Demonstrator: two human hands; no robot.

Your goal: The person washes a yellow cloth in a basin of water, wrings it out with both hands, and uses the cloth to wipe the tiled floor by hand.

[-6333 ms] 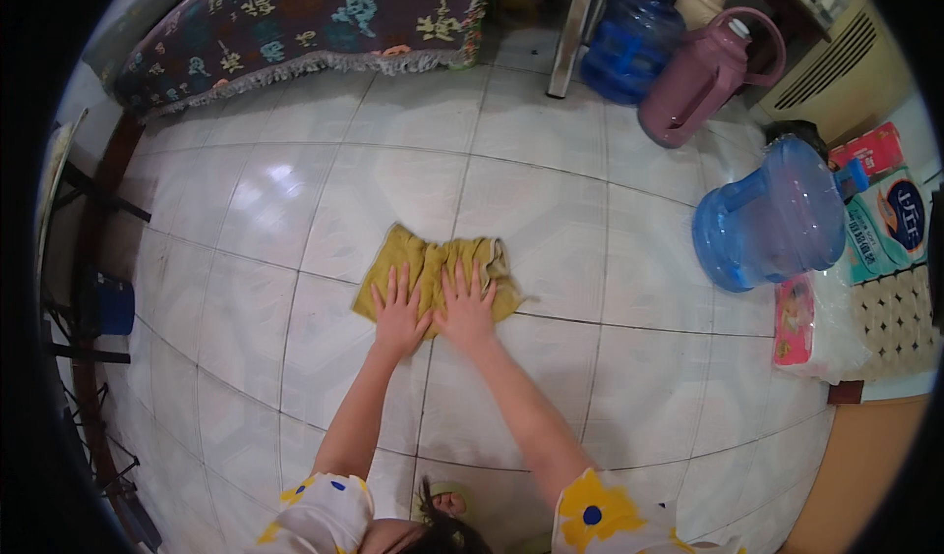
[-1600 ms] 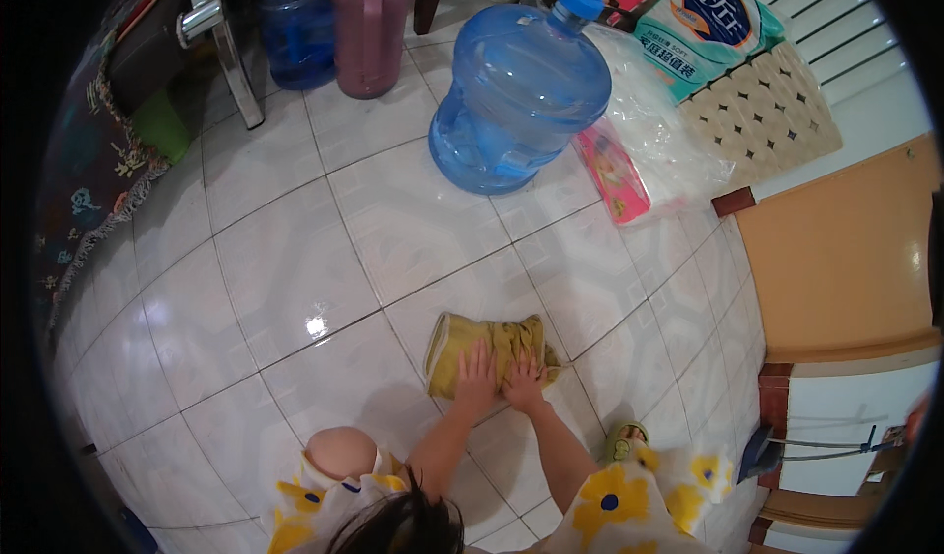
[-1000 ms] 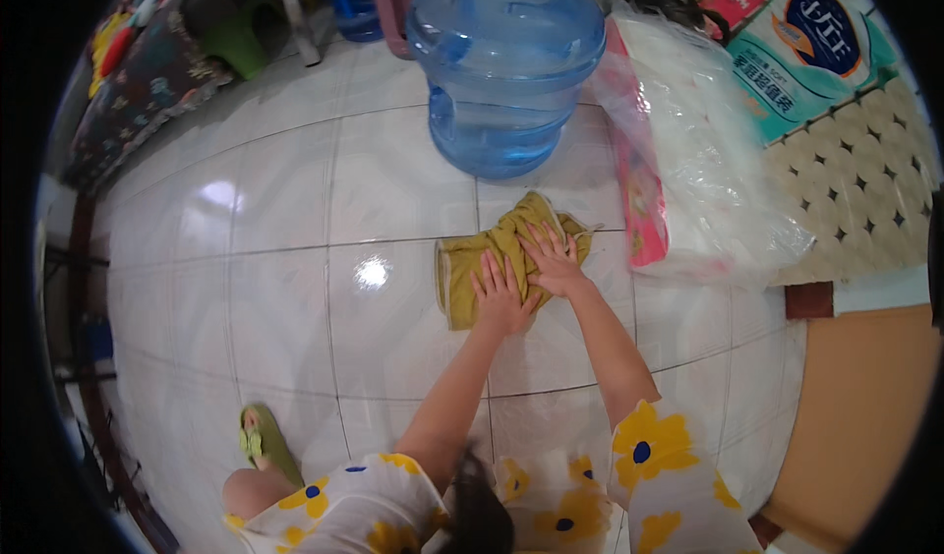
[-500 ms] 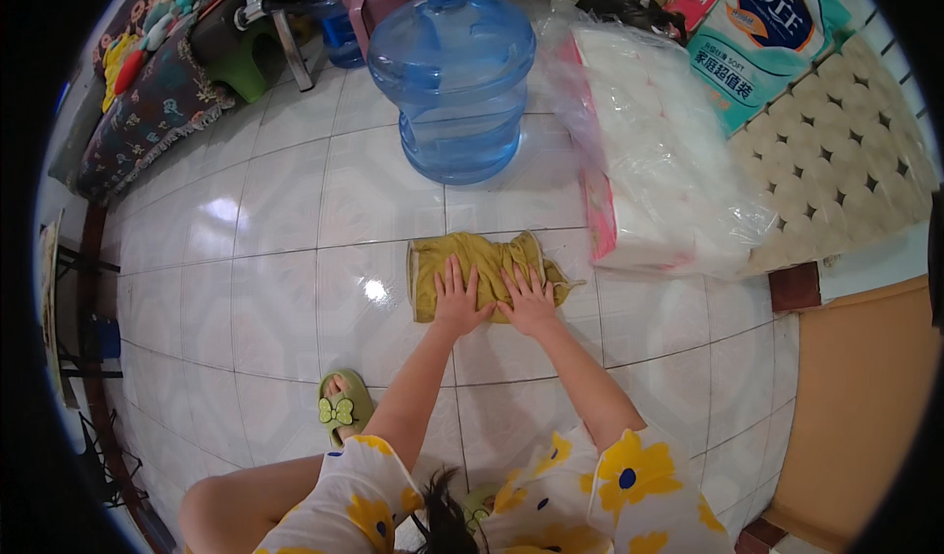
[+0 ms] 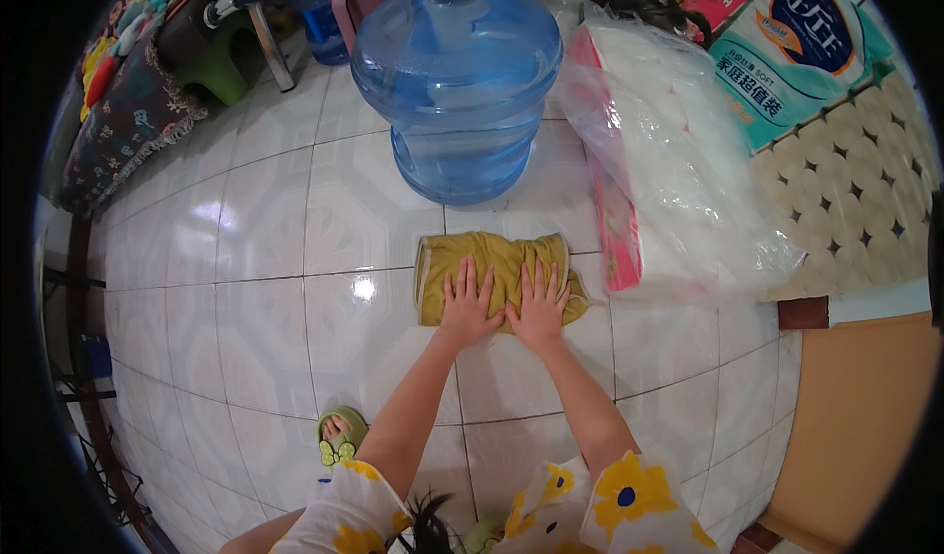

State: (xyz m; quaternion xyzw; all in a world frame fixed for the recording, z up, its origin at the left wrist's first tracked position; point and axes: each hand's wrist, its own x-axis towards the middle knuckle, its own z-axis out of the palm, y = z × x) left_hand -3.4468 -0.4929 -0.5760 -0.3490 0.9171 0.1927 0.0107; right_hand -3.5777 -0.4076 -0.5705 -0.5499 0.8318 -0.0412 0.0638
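A mustard-yellow cloth [image 5: 503, 251] lies folded and wrinkled on the tiled floor [image 5: 374, 357]. My left hand [image 5: 468, 303] presses flat on its near middle part, fingers stretched forward and apart. Beside it, my right hand [image 5: 539, 310] lies flat on the same cloth, its fingers spread too. The thumbs nearly meet between the hands. At the cloth's right end a loose corner and a thin loop stick out on the tiles. Beyond the cloth stands a large blue water jug [image 5: 460, 92], upright and apart from it.
Plastic-wrapped white paper rolls [image 5: 678, 161] lie just right of the cloth, with a teal-and-white package [image 5: 796, 48] and more rolls [image 5: 855, 190] behind. A patterned fabric cover [image 5: 128, 136] and green stool [image 5: 218, 74] are at far left. My green slipper [image 5: 344, 426] is at lower left.
Both hands are still flat on the cloth, which sits slightly farther right and looks more spread out. The view has shifted, so the jug appears larger and nearer.
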